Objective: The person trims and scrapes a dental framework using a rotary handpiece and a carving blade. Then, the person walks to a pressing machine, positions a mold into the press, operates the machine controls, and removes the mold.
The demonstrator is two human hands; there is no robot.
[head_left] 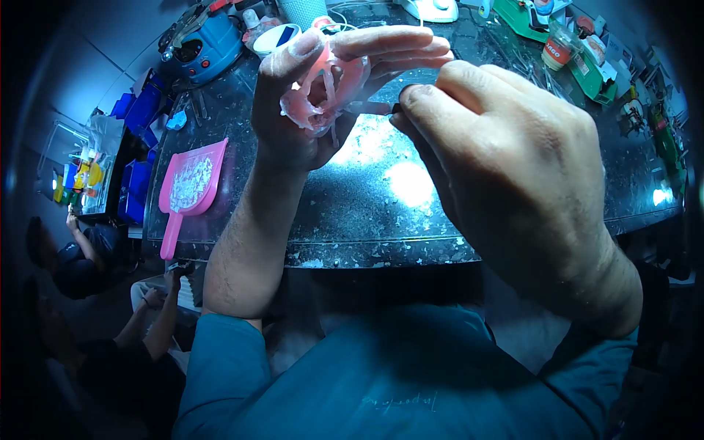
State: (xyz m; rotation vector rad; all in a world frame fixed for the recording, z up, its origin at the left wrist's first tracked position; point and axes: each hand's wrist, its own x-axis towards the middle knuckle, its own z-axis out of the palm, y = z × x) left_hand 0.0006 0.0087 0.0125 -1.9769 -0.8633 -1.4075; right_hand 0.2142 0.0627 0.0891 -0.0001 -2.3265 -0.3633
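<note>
A pink, translucent piece with openings and thin struts (345, 77) rests in my left hand (286, 95), between the thumb and the stretched fingers. My right hand (506, 139) is closed in a pinch on a thin tool (370, 108), whose far end reaches the lower right edge of the pink piece. Most of the tool's handle is hidden by my right fingers. Both hands are raised above the dark speckled worktop (345, 235), over a bright patch of reflected light.
A pink dustpan (194, 180) with whitish scraps lies at the left. Behind it stand a blue machine (209, 51) and blue bins (136, 183). A labelled jar (559, 50) and green trays (590, 77) are at the back right. Two people sit at the lower left.
</note>
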